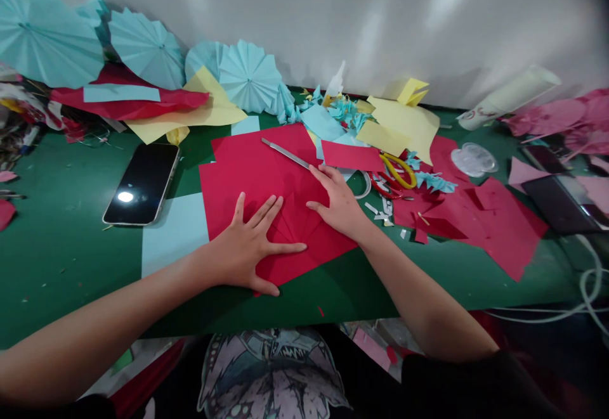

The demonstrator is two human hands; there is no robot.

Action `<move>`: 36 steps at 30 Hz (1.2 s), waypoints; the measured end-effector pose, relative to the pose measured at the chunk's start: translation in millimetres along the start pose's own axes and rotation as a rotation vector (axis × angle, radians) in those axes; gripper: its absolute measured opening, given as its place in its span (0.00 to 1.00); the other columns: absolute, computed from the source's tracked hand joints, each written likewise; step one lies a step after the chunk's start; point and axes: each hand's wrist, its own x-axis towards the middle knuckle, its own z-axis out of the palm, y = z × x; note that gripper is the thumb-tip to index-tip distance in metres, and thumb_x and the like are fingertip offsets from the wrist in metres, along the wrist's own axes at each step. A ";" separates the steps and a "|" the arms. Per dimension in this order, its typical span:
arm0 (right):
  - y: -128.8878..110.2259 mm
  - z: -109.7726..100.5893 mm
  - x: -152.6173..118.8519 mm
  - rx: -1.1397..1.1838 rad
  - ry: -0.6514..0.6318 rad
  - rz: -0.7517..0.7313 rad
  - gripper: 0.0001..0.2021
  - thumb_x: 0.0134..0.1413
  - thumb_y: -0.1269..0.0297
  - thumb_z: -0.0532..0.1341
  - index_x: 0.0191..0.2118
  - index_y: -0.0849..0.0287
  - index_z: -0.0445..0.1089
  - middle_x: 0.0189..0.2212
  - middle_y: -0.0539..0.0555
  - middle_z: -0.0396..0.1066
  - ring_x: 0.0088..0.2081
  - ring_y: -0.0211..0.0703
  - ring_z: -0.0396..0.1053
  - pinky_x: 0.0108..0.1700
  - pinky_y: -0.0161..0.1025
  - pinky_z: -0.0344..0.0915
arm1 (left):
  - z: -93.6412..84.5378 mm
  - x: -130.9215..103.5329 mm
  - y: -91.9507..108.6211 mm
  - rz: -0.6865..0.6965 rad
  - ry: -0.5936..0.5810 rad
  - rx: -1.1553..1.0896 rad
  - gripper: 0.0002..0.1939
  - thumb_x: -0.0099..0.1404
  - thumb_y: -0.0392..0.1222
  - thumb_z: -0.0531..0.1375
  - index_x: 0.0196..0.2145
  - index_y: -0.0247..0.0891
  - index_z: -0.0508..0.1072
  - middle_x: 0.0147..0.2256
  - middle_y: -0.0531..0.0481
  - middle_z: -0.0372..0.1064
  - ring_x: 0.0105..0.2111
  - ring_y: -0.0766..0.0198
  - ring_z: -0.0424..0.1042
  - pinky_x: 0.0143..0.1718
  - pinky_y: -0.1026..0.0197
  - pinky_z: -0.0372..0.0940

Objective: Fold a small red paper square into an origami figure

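Currently both hands lie spread and flat, left hand (250,248) and right hand (335,203), pinning the pleated red paper (285,216) mid-counter (61,248); uneven pressure risks pleats slipping; steel ruler (285,153) adjacent.

Bare green table (61,241) beyond phone (143,182)

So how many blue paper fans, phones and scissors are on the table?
Blue paper fans: 5
Phones: 1
Scissors: 1
Total: 7
Left hand and right hand press flat on the red paper.
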 end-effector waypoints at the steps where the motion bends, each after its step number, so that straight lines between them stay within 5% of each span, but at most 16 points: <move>1: 0.2 0.2 0.0 0.000 0.008 0.000 0.32 0.50 0.62 0.60 0.60 0.54 0.52 0.58 0.61 0.51 0.60 0.53 0.51 0.59 0.55 0.52 | 0.4 0.0 -0.2 0.004 -0.003 0.001 0.40 0.49 0.72 0.54 0.58 0.63 0.50 0.64 0.38 0.23 0.62 0.36 0.33 0.49 0.26 0.22; 9: -4.6 -11.7 -3.0 -0.017 0.078 -0.105 0.24 0.50 0.59 0.61 0.54 0.56 0.60 0.52 0.61 0.59 0.56 0.53 0.56 0.57 0.54 0.55 | 1.4 0.2 -1.8 0.026 0.010 0.029 0.41 0.49 0.73 0.52 0.59 0.63 0.49 0.64 0.39 0.26 0.62 0.34 0.33 0.47 0.24 0.23; 16: -6.9 -31.7 -7.4 -0.065 -0.233 -0.486 0.10 0.54 0.66 0.58 0.43 0.54 0.68 0.53 0.57 0.58 0.57 0.49 0.54 0.57 0.54 0.54 | -8.2 3.9 0.4 0.078 0.079 0.081 0.43 0.49 0.71 0.56 0.60 0.58 0.50 0.64 0.36 0.34 0.61 0.33 0.35 0.47 0.21 0.27; 23: -6.2 -22.6 -7.3 -0.151 -0.214 -0.653 0.14 0.57 0.73 0.52 0.45 0.54 0.70 0.52 0.57 0.62 0.55 0.47 0.56 0.53 0.51 0.58 | -6.7 4.6 2.3 0.180 0.295 0.187 0.20 0.65 0.49 0.51 0.48 0.33 0.69 0.45 0.42 0.70 0.52 0.51 0.63 0.57 0.31 0.25; 31: -8.6 -19.8 -6.4 -0.274 -0.201 -0.758 0.14 0.61 0.71 0.49 0.43 0.57 0.71 0.48 0.55 0.69 0.53 0.45 0.60 0.52 0.48 0.57 | -0.4 6.8 -3.8 0.242 0.269 0.100 0.17 0.65 0.43 0.52 0.46 0.31 0.70 0.45 0.43 0.71 0.48 0.55 0.67 0.61 0.38 0.32; 36: -11.8 -11.9 -7.0 -0.224 -0.137 -0.681 0.10 0.59 0.67 0.52 0.39 0.58 0.71 0.51 0.57 0.65 0.55 0.49 0.55 0.53 0.50 0.56 | -1.0 7.1 -3.7 0.284 0.264 0.086 0.15 0.63 0.40 0.52 0.43 0.31 0.72 0.43 0.43 0.72 0.48 0.55 0.67 0.61 0.44 0.43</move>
